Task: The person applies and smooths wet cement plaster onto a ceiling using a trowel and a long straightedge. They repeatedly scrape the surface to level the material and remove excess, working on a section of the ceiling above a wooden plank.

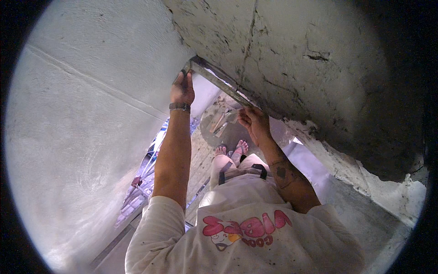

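Straight bar: (221, 85) running diagonally along the lower edge of the rough grey concrete surface (319, 68), with bright slivers showing between them.
Left hand: (183, 89) reaching up to the bar's upper end, fingers touching it; how tightly they are closing is impossible to tell.
Right hand: (255, 122) curling its fingers around the bar's lower end, well apart from the left.
Wrist: wearing a dark band (179, 107) on the left.
Smooth plaster wall: (82, 118) rising beside the left arm, a long seam crossing it.
Below: hand tools (221, 123) lying near the person's feet (242, 147).
Clothing: the person is wearing a printed white T-shirt (292, 246).
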Demonstrator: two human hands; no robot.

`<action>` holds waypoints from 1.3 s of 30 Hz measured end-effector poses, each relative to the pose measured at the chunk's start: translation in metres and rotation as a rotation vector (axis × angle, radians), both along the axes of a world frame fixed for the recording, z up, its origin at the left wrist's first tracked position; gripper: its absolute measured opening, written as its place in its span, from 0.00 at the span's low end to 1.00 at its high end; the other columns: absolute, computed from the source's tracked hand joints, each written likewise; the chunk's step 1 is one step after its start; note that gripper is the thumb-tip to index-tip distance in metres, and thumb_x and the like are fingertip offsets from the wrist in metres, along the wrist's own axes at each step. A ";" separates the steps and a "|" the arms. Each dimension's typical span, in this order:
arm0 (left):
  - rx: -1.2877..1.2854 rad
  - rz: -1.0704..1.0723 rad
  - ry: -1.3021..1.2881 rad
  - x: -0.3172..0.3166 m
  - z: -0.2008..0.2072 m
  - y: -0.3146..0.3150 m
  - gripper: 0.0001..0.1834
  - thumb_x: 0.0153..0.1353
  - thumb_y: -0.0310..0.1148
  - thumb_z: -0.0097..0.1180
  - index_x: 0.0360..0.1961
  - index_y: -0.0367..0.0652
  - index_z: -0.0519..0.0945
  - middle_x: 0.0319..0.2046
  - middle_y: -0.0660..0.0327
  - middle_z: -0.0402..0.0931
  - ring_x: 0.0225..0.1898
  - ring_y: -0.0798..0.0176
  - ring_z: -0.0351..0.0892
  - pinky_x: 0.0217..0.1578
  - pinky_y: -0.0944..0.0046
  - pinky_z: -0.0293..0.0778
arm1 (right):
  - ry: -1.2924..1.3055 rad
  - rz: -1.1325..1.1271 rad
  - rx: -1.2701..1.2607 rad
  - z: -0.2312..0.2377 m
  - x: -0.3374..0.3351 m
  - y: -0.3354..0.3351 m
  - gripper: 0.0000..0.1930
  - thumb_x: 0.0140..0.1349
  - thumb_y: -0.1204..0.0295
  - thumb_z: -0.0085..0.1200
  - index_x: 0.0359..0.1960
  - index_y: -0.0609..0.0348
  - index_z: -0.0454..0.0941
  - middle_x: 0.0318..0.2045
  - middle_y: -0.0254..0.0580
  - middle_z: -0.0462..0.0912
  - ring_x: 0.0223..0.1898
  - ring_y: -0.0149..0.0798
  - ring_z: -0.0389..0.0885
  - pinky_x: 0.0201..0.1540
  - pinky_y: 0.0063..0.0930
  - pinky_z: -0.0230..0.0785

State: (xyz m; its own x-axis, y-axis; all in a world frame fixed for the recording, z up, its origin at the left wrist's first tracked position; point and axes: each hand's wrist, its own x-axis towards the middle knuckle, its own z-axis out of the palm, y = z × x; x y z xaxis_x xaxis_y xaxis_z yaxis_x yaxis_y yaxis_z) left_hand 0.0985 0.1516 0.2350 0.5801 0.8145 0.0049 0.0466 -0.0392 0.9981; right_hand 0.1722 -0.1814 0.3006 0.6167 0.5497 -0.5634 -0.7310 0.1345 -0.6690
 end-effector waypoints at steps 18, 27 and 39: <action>0.219 -0.055 0.033 -0.002 -0.010 0.017 0.18 0.79 0.35 0.44 0.58 0.37 0.80 0.55 0.51 0.83 0.56 0.55 0.81 0.59 0.62 0.72 | -0.094 0.074 -0.050 0.014 0.007 -0.003 0.18 0.74 0.59 0.55 0.50 0.63 0.78 0.42 0.46 0.86 0.42 0.39 0.87 0.47 0.32 0.82; 0.316 -0.070 0.306 -0.002 0.049 -0.020 0.16 0.76 0.30 0.47 0.57 0.31 0.76 0.55 0.49 0.79 0.56 0.50 0.79 0.57 0.59 0.75 | -0.154 0.102 -0.100 0.009 0.005 -0.008 0.19 0.74 0.58 0.54 0.49 0.64 0.80 0.41 0.44 0.87 0.40 0.37 0.87 0.46 0.31 0.81; -0.287 -0.043 -0.224 0.011 -0.005 0.003 0.17 0.78 0.30 0.43 0.57 0.28 0.75 0.56 0.49 0.78 0.56 0.58 0.76 0.61 0.64 0.74 | -0.187 0.059 -0.069 -0.007 0.009 -0.008 0.20 0.73 0.58 0.55 0.47 0.68 0.77 0.40 0.52 0.87 0.37 0.42 0.89 0.43 0.35 0.85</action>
